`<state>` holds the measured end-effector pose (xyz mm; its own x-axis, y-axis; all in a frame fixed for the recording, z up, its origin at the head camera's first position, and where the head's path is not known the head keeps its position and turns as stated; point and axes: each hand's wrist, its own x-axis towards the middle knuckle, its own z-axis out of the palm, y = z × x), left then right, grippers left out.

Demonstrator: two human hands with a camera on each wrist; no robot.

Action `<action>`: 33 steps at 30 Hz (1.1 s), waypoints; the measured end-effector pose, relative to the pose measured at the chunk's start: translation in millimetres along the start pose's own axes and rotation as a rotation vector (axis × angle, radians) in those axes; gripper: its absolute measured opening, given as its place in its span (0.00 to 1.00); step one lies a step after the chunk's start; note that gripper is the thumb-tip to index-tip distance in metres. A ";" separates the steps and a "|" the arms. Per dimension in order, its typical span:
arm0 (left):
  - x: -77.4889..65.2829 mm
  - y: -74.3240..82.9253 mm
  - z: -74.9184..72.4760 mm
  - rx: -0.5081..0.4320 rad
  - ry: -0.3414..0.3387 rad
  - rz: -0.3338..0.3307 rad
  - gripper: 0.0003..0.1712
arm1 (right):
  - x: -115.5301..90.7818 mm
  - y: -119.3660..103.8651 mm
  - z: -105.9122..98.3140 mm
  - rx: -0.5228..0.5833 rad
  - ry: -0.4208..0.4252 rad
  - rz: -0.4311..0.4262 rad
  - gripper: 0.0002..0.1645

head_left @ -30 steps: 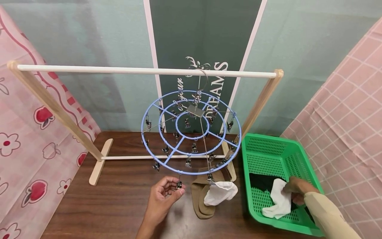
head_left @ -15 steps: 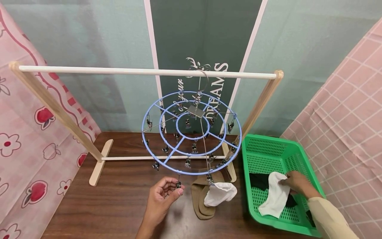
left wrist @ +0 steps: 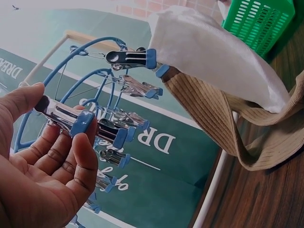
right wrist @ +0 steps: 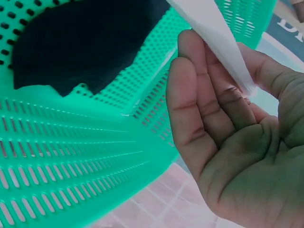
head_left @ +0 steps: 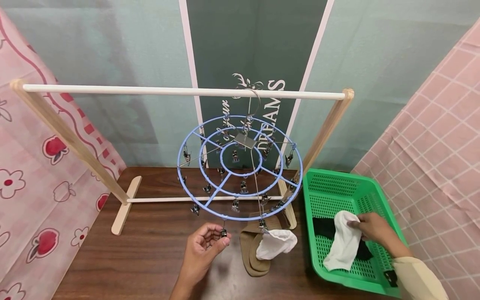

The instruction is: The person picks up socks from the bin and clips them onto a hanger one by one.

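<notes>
In the head view my left hand [head_left: 202, 246] pinches a metal clip [head_left: 223, 232] at the near edge of the round blue clip hanger [head_left: 240, 217]. The left wrist view shows this clip [left wrist: 66, 114] with blue tips between thumb and fingers, nothing in its jaws. To its right, a white sock [head_left: 275, 243] and ribbed brown fabric [head_left: 247, 254] hang by the hanger's near edge; whether one clip holds both I cannot tell. Over the green basket [head_left: 337, 183], my right hand [head_left: 375, 229] pinches the upper end of another white sock [head_left: 344, 246].
Black cloth [head_left: 323, 227] lies in the basket. The hanger hooks onto the white bar [head_left: 150, 88] of a wooden rack, whose feet [head_left: 127, 204] stand on the brown table [head_left: 150, 258]. Several clips dangle around the rings. Patterned cloths form walls at both sides and behind.
My right hand has lifted the white sock by its end and turned slightly, so the sock hangs straighter over the basket. The left hand keeps its grip on the clip, almost unmoved.
</notes>
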<state>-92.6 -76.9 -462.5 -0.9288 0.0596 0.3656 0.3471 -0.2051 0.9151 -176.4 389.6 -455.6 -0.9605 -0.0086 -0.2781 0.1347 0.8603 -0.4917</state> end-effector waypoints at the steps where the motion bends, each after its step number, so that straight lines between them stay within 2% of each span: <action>1: -0.1 -0.1 0.0 -0.003 -0.002 0.002 0.10 | -1.3 -1.5 -0.6 0.004 0.001 -0.002 0.21; 24: -0.8 -0.2 0.6 -0.017 -0.015 -0.033 0.10 | -15.6 -13.2 -0.8 0.082 0.011 -0.019 0.22; 33: -1.0 -0.6 0.9 -0.019 -0.022 -0.035 0.10 | -19.1 -15.7 -4.7 0.066 0.063 -0.047 0.14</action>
<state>-91.8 -76.0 -463.3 -0.9372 0.0888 0.3374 0.3117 -0.2210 0.9241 -161.4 378.6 -438.7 -0.9793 -0.0147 -0.2018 0.1025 0.8240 -0.5573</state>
